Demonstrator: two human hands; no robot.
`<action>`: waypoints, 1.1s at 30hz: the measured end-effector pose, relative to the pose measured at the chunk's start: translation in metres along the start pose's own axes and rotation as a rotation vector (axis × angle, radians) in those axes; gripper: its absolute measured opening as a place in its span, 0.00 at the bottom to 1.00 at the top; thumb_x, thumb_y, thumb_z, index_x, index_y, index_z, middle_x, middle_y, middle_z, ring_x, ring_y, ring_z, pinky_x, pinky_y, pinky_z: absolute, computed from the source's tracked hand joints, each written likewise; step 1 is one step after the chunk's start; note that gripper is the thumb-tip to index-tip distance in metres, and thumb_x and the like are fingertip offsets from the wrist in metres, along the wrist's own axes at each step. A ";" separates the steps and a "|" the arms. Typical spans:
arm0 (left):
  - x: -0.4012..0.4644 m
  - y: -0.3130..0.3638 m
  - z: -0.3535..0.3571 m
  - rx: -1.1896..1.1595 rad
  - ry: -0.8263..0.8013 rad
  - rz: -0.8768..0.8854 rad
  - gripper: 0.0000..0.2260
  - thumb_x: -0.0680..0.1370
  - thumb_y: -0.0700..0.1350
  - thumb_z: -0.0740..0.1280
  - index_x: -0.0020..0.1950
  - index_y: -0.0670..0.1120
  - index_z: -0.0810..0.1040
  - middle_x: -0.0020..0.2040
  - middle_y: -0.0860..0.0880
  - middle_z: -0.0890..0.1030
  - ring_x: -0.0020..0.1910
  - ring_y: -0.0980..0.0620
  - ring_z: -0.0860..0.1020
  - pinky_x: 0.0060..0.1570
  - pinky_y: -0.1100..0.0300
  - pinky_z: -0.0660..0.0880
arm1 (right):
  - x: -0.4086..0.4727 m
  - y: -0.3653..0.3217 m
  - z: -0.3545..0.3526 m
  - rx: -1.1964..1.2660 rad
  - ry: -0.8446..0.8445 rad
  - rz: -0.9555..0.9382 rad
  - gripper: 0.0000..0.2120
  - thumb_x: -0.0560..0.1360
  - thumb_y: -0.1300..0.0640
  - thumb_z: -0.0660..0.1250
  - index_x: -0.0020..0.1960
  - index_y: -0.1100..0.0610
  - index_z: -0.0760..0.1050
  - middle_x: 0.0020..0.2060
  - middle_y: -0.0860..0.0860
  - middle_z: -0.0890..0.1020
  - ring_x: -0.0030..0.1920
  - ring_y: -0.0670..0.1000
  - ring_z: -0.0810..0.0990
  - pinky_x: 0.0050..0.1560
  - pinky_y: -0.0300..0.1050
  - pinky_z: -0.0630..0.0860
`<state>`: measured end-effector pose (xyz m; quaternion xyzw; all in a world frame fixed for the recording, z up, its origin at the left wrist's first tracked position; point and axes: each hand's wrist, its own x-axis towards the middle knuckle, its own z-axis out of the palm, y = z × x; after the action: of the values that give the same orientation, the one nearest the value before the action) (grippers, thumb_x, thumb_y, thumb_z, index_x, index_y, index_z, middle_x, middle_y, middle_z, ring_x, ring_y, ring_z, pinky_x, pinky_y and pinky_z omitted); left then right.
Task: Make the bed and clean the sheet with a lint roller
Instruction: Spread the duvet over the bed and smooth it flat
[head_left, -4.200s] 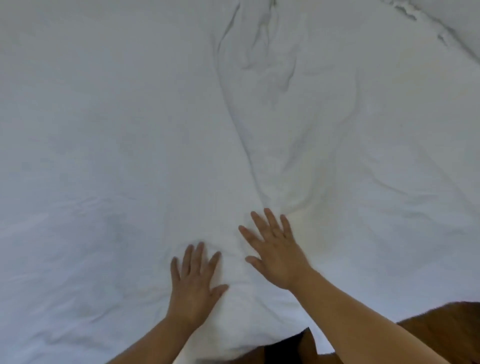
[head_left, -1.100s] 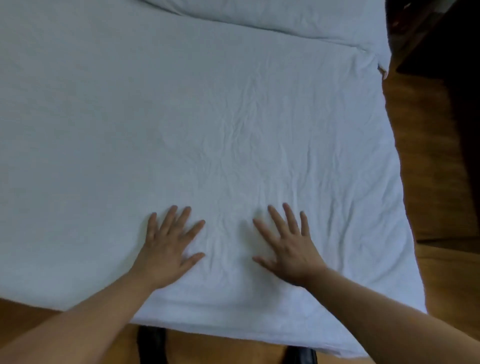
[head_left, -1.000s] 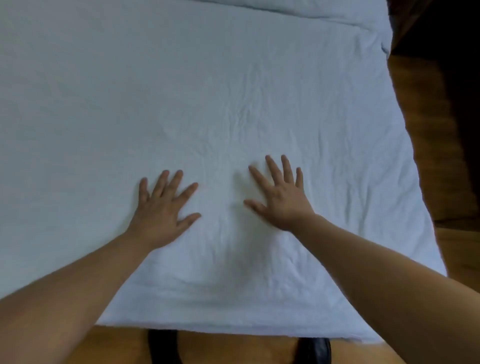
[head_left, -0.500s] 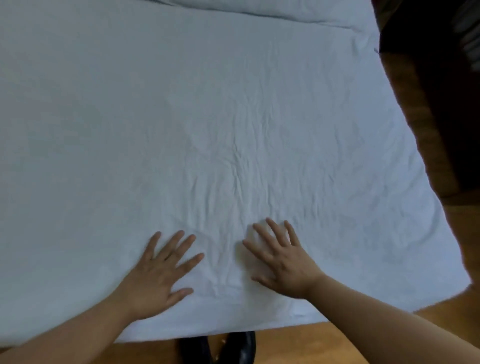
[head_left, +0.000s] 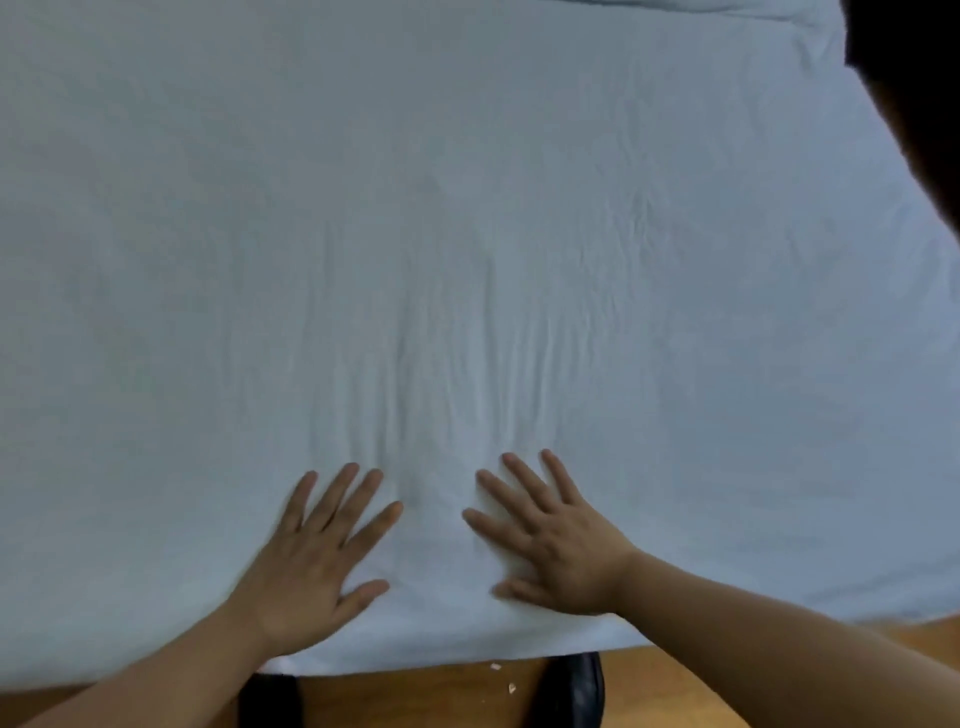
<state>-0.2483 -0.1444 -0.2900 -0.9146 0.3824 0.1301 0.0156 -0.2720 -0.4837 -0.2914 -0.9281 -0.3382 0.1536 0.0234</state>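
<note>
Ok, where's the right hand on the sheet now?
The right hand lies flat on the white sheet near its front edge, lower centre of the head view, just right of the left hand.

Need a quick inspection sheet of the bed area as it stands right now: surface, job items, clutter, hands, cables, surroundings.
Surface: white sheet spread over the bed, with long fine creases running away from the hands in the middle and small wrinkles toward the right.
Job's things: sheet only; no lint roller seen.
Clutter: two small pale scraps on the floor by the near edge.
Grippers: left hand and right hand both flat on the sheet, fingers spread, side by side near the near edge, holding nothing.
Cables: nothing seen.
Surroundings: wooden floor below the sheet's edge, dark shoes on it, dark area at upper right.
</note>
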 end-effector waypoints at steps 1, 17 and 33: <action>-0.001 -0.014 -0.002 0.000 0.017 0.054 0.31 0.80 0.66 0.52 0.80 0.52 0.58 0.81 0.44 0.55 0.79 0.41 0.54 0.72 0.32 0.55 | 0.007 0.002 -0.007 0.005 0.032 -0.007 0.35 0.79 0.30 0.50 0.81 0.45 0.49 0.80 0.55 0.51 0.79 0.62 0.45 0.74 0.70 0.47; -0.126 -0.172 0.032 -0.027 0.047 -0.062 0.33 0.79 0.66 0.54 0.81 0.54 0.55 0.81 0.45 0.53 0.79 0.39 0.52 0.71 0.30 0.55 | 0.163 -0.126 -0.022 -0.026 0.015 -0.009 0.37 0.78 0.29 0.50 0.81 0.45 0.47 0.81 0.55 0.47 0.79 0.64 0.43 0.72 0.73 0.47; -0.188 -0.275 0.027 -0.005 0.001 -0.355 0.32 0.81 0.65 0.48 0.80 0.49 0.58 0.81 0.44 0.52 0.80 0.41 0.51 0.72 0.32 0.54 | 0.306 -0.195 -0.055 0.042 0.004 0.002 0.37 0.76 0.26 0.43 0.80 0.42 0.42 0.80 0.55 0.40 0.77 0.63 0.33 0.72 0.71 0.36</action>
<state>-0.1872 0.1842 -0.2883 -0.9678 0.2148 0.1260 0.0358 -0.1547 -0.1359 -0.2926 -0.9281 -0.3340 0.1589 0.0433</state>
